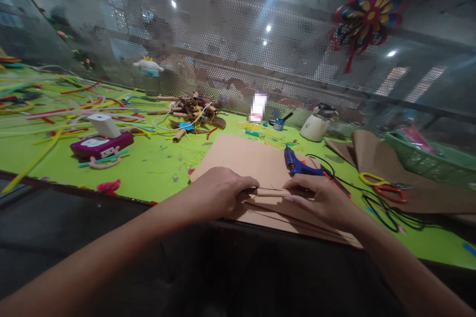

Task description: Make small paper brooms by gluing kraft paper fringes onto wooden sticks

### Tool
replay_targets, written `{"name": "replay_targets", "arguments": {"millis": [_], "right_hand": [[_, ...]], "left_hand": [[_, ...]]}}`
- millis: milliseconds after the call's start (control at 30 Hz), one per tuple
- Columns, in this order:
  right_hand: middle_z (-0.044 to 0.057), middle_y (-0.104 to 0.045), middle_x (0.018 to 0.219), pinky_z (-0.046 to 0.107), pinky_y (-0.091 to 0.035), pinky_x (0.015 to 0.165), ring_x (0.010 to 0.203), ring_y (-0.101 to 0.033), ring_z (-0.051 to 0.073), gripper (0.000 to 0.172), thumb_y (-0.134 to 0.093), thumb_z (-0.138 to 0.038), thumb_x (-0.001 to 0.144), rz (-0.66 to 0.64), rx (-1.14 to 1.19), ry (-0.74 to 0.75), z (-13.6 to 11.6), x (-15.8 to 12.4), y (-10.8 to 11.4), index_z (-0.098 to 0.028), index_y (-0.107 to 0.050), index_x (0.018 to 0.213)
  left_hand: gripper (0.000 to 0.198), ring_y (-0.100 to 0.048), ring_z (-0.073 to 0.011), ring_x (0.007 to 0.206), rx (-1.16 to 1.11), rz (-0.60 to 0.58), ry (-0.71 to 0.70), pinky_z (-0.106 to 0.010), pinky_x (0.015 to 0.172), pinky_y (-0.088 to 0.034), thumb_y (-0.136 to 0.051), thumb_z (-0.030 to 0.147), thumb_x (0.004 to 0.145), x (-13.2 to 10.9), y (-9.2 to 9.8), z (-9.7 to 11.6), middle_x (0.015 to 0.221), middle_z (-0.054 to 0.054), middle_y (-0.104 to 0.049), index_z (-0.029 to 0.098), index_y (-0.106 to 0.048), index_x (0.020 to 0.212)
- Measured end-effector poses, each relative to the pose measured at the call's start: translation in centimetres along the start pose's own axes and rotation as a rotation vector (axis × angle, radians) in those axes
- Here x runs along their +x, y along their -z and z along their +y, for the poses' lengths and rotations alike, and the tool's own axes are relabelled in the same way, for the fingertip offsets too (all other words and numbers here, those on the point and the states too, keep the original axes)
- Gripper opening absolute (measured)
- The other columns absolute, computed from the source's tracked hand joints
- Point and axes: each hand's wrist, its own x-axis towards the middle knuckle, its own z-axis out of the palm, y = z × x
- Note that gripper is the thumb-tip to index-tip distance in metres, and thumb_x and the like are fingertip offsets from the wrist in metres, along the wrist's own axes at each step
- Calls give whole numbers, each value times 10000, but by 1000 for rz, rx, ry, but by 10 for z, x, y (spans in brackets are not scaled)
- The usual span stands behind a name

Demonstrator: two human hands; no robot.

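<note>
Between my hands lies a thin rolled tube of brown paper (pixel 272 192), just above a stack of brown paper sheets (pixel 238 156) at the table's front edge. My left hand (pixel 223 188) is closed on the tube's left end, where a bit of yellow thread and something dark show. The thumb and fingers of my right hand (pixel 320 195) pinch the other end. Just beyond the right hand, a blue glue gun (pixel 297 162) rests on the sheets. Parts of the tube are hidden under my fingers.
A purple power strip (pixel 102 146) with a white charger (pixel 104 125) sits left. Behind are a pile of brown paper rolls (pixel 199 111) and a lit phone (pixel 258 108). Scissors (pixel 386 188), black cable (pixel 383 215) and a green basket (pixel 427 158) lie right. Mesh (pixel 238 34) backs the table.
</note>
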Motion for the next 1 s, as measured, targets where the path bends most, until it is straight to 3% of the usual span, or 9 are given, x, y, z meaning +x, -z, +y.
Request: {"name": "replay_targets", "arguments": {"millis": [700,900,1000], "right_hand": [[36,-650,838,239,-441,672,766,-582,147,166,-551,-301,838,-23,27,44,9,0,2,-175,-644,894],[28,-651,815,241,-437,660,740,-578,144,172,-554,-322,838,-13,25,23,9,0,4,-178,-646,857],[28,-654,797,245,-429,644,714,-576,143,162,-549,-302,838,-38,-21,14,11,2,4,-176,-650,847]], "left_hand": [[266,-602,-161,585,27,18,-31,-232,511,-314,-508,223,768,2,-14,-4,684,-24,-668,238,-641,998],[245,-604,-159,780,-102,38,-9,-217,636,-392,-464,206,829,7,-16,-1,898,-47,-660,195,-597,1034],[248,-583,-160,800,-113,9,-22,-225,674,-407,-431,226,856,8,-18,0,906,-59,-629,183,-602,1031]]}}
